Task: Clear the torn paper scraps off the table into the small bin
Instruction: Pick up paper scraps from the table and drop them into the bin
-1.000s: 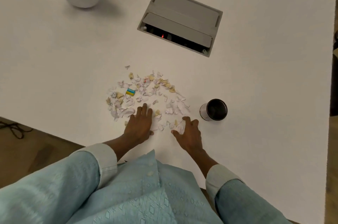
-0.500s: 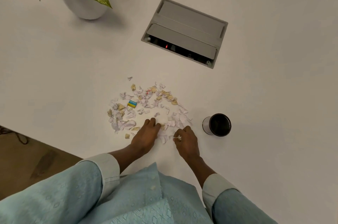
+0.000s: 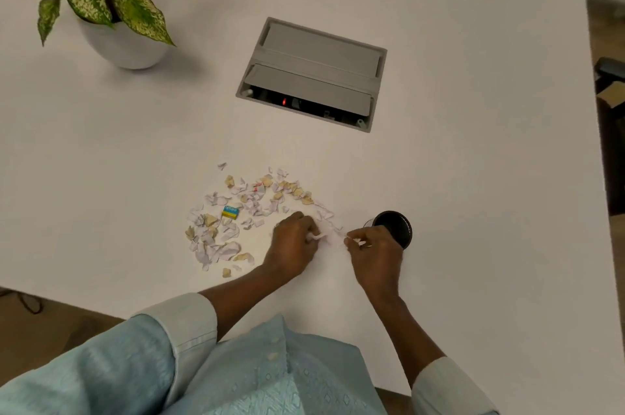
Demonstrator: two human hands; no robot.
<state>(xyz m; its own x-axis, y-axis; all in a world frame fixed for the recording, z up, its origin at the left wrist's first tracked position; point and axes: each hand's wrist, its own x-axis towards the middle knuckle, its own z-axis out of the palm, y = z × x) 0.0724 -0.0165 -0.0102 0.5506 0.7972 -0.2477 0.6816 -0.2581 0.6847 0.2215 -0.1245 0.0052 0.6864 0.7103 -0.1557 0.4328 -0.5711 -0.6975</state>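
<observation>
Several torn paper scraps [image 3: 236, 211], white and tan, lie scattered on the white table [image 3: 473, 177] in front of me. The small bin [image 3: 394, 226], a dark round cup, stands upright just right of the pile. My left hand [image 3: 294, 245] has curled fingers pinching white scraps at the pile's right end. My right hand [image 3: 373, 255] pinches a few scraps too and sits right beside the bin, partly covering its near rim. More white scraps [image 3: 329, 238] lie between the two hands.
A small blue and yellow eraser [image 3: 231, 212] lies among the scraps. A grey cable box [image 3: 314, 72] is set into the table behind the pile. A potted plant [image 3: 111, 15] stands at the far left. The table's near edge runs just behind my sleeves.
Both hands have gathered scraps and shifted right toward the bin. The right hand now reaches the bin's near side. The camera has tilted, so the scene sits lower in view.
</observation>
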